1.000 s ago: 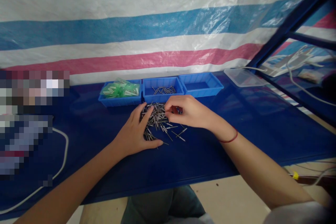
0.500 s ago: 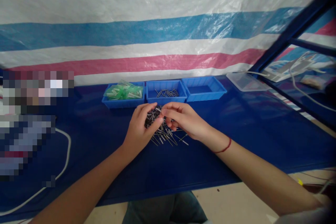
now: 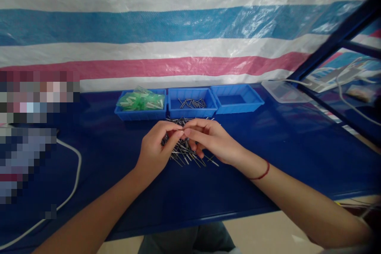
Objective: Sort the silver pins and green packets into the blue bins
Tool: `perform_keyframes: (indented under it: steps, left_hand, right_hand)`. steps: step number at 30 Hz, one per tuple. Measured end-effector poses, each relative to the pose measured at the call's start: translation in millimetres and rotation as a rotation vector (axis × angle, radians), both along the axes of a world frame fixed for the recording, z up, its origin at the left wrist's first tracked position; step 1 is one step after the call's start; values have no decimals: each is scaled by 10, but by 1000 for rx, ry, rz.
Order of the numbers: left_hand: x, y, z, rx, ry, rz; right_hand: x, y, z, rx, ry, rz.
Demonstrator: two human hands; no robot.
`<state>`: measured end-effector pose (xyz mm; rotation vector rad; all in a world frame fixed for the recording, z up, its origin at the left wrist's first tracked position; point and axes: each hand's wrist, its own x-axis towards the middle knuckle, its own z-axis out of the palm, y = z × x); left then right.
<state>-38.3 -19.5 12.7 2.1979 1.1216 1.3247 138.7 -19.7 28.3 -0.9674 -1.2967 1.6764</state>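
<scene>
My left hand (image 3: 156, 143) and my right hand (image 3: 212, 139) meet at the fingertips, each in a pinch. A small pale piece between them looks like a rivet, mostly covered by the fingers. Just beneath lies a loose pile of blind rivets (image 3: 186, 152) with long thin stems, on the dark blue tabletop (image 3: 166, 202). Both hands partly cover this pile. The right hand's lower fingers curl over its right side.
Behind the pile stand three blue bins in a row: the left bin (image 3: 139, 116) with green plastic bags (image 3: 139, 101), the middle bin (image 3: 192, 112) with several metal pins (image 3: 193, 103), the right bin (image 3: 238, 107). A clear plastic lid (image 3: 284, 92) and a white cable (image 3: 79, 166) lie on the table.
The left thumb and index finger have closed together, meeting the right fingertips at the small piece. The camera view has shifted slightly.
</scene>
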Motion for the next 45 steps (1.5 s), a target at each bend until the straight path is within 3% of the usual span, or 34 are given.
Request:
perform_keyframes:
  steps: [5, 17, 19, 21, 24, 27, 31, 36, 38, 45]
  left_hand:
    - [4, 12, -44, -42, -6, 28]
    - [5, 25, -52, -132, 84, -113]
    - [24, 8, -52, -137, 78, -60]
    - [41, 1, -47, -124, 73, -13]
    - [52, 15, -37, -78, 114, -33]
    - [47, 46, -47, -9, 200, -90]
    - [30, 78, -85, 35, 319, -81]
    - [16, 98, -99, 27, 350, -78]
    - [11, 104, -99, 28, 353, -82]
    - [9, 92, -96, 37, 350, -90]
  right_hand:
    - [-13, 11, -28, 64, 100, -137]
    - [41, -10, 8, 340, -84, -110]
    - [82, 47, 15, 390, -110, -185]
    - [160, 146, 10, 491, -207, -351]
    - [318, 330, -28, 733, -527, -571]
    - [459, 461, -69, 905, -797, -543]
    - [533, 440, -26, 977, -846, -478]
    - [499, 289, 66, 957, -904, 9]
    - [462, 255, 53, 939, -992, 118]
    - [348, 235, -45, 916, -1121, 147]
